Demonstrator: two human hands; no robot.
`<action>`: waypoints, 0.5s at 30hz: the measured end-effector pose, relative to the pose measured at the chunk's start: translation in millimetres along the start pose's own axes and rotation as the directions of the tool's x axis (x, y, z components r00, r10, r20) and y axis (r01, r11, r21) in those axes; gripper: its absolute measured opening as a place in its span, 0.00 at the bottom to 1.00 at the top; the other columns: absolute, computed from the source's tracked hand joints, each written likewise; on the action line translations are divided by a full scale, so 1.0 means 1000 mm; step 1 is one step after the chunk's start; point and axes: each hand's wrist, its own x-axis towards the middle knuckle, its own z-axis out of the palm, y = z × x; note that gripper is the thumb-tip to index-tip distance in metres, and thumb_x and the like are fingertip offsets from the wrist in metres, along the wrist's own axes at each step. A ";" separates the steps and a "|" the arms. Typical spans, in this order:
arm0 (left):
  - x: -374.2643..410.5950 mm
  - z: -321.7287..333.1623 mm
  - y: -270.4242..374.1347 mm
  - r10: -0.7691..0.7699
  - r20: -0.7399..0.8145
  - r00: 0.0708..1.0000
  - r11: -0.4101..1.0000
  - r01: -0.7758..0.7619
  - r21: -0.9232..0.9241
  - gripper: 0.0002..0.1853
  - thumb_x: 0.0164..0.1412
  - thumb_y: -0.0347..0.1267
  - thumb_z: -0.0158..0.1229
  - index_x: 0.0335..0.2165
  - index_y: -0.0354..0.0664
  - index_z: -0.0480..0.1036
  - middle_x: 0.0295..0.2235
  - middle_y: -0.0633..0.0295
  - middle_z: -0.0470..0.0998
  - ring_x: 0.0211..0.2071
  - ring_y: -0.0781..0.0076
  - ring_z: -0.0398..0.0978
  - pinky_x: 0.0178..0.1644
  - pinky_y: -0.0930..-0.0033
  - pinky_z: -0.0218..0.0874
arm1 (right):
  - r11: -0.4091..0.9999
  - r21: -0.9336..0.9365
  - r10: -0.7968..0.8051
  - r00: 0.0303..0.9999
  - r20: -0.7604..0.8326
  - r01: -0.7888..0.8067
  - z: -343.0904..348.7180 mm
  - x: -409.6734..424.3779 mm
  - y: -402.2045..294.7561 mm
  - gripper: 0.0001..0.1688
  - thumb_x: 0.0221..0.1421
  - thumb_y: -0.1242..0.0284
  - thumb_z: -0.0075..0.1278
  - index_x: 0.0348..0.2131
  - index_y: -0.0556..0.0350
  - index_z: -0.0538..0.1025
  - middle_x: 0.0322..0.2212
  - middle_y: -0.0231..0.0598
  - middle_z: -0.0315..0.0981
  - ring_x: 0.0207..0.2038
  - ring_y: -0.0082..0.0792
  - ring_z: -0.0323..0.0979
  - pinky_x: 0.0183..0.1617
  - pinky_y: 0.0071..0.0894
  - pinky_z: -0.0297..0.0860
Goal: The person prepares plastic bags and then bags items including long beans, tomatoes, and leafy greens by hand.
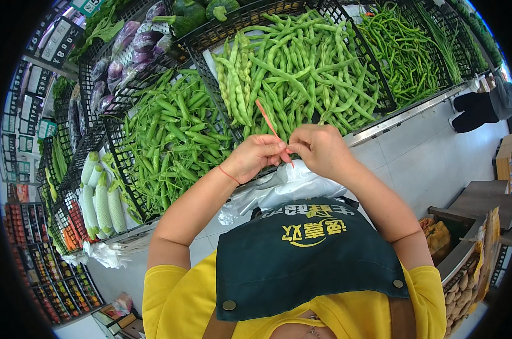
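Note:
My left hand [256,154] and my right hand [321,148] meet at the front edge of a vegetable display. Between their fingertips they pinch a thin red strip [266,117], perhaps plastic tape or string; its long end points up and left over the flat green beans [289,76], and a short end hangs below. Where the fingers meet, the strip looks looped or knotted, but the detail is too small to tell. Just under my hands, clear plastic bags [287,184] hang in front of my dark apron. A thin red cord circles my left wrist.
Black mesh crates hold pea pods [171,135], wrapped eggplants [143,42], thin green peppers [400,55] and pale green squash [103,199]. A metal rail [387,125] edges the display. A person in dark trousers [476,110] stands at far right. Potatoes [459,292] lie at lower right.

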 end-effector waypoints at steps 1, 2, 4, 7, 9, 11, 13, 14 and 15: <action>0.000 0.000 0.000 -0.004 -0.006 1.000 1.000 0.004 -0.009 0.07 0.54 0.30 0.51 0.28 0.36 0.71 0.25 0.60 0.74 0.24 0.81 0.67 0.31 0.82 0.58 | 0.999 0.015 -0.050 0.998 -0.037 0.051 0.002 -0.002 -0.001 0.06 0.41 0.74 0.50 0.19 0.60 0.72 0.17 0.44 0.69 0.21 0.40 0.69 0.25 0.34 0.64; 0.000 0.000 0.000 -0.026 -0.037 0.999 0.999 0.025 -0.022 0.06 0.54 0.29 0.52 0.28 0.36 0.71 0.25 0.60 0.74 0.25 0.81 0.67 0.31 0.81 0.59 | 0.972 0.210 0.106 0.994 0.026 -0.109 0.002 -0.006 -0.005 0.04 0.42 0.76 0.50 0.19 0.59 0.72 0.16 0.43 0.69 0.19 0.39 0.69 0.23 0.32 0.64; 0.000 0.001 -0.001 -0.073 -0.098 0.993 0.996 0.068 -0.050 0.05 0.52 0.27 0.53 0.28 0.36 0.71 0.26 0.60 0.74 0.26 0.80 0.69 0.32 0.80 0.60 | 0.959 0.280 0.033 0.997 0.076 -0.054 0.008 -0.011 -0.003 0.03 0.43 0.78 0.51 0.21 0.61 0.71 0.17 0.39 0.69 0.19 0.29 0.68 0.22 0.25 0.63; 0.001 -0.003 -0.002 -0.021 -0.052 0.998 0.999 0.023 0.036 0.04 0.52 0.23 0.52 0.29 0.34 0.71 0.27 0.61 0.75 0.28 0.75 0.72 0.34 0.77 0.64 | 0.874 0.464 0.058 0.979 0.197 -0.145 0.013 -0.014 0.011 0.03 0.45 0.79 0.51 0.23 0.61 0.71 0.17 0.32 0.69 0.19 0.20 0.66 0.20 0.18 0.61; 0.000 -0.005 0.000 0.159 -0.024 0.987 0.868 -0.128 0.480 0.03 0.49 0.22 0.54 0.27 0.35 0.72 0.24 0.61 0.75 0.25 0.73 0.73 0.30 0.76 0.65 | 0.696 0.646 0.160 0.945 0.286 -0.313 0.011 -0.007 0.029 0.04 0.47 0.77 0.51 0.24 0.60 0.71 0.17 0.30 0.69 0.19 0.17 0.65 0.20 0.15 0.61; -0.002 -0.004 0.001 0.443 0.165 0.881 0.444 -0.376 0.814 0.04 0.45 0.22 0.56 0.25 0.37 0.72 0.22 0.62 0.74 0.23 0.72 0.73 0.27 0.75 0.64 | 0.691 0.615 0.219 0.921 0.321 -0.379 0.008 0.001 0.041 0.08 0.52 0.72 0.46 0.31 0.59 0.71 0.18 0.28 0.67 0.19 0.14 0.63 0.17 0.12 0.58; -0.001 0.002 0.004 0.617 0.550 0.563 -0.257 -0.516 0.817 0.05 0.41 0.23 0.56 0.23 0.39 0.71 0.20 0.62 0.73 0.21 0.70 0.72 0.23 0.74 0.63 | 0.712 0.534 0.247 0.875 0.417 -0.456 0.000 0.010 0.034 0.10 0.52 0.74 0.43 0.35 0.58 0.71 0.19 0.28 0.66 0.20 0.15 0.63 0.17 0.13 0.58; -0.003 0.010 0.003 0.655 0.526 0.542 -0.282 -0.472 0.836 0.06 0.36 0.23 0.56 0.21 0.39 0.70 0.22 0.61 0.72 0.21 0.67 0.72 0.23 0.74 0.63 | 0.747 0.520 0.174 0.877 0.447 -0.414 0.003 0.013 0.038 0.11 0.51 0.75 0.43 0.36 0.59 0.71 0.20 0.30 0.67 0.19 0.16 0.62 0.19 0.15 0.59; -0.003 0.013 0.002 0.663 0.553 0.505 -0.331 -0.465 0.821 0.06 0.36 0.23 0.56 0.21 0.39 0.70 0.22 0.62 0.72 0.21 0.67 0.72 0.23 0.74 0.63 | 0.780 0.507 0.103 0.874 0.474 -0.367 0.007 0.015 0.042 0.12 0.50 0.76 0.43 0.37 0.60 0.71 0.21 0.32 0.69 0.18 0.18 0.62 0.20 0.17 0.60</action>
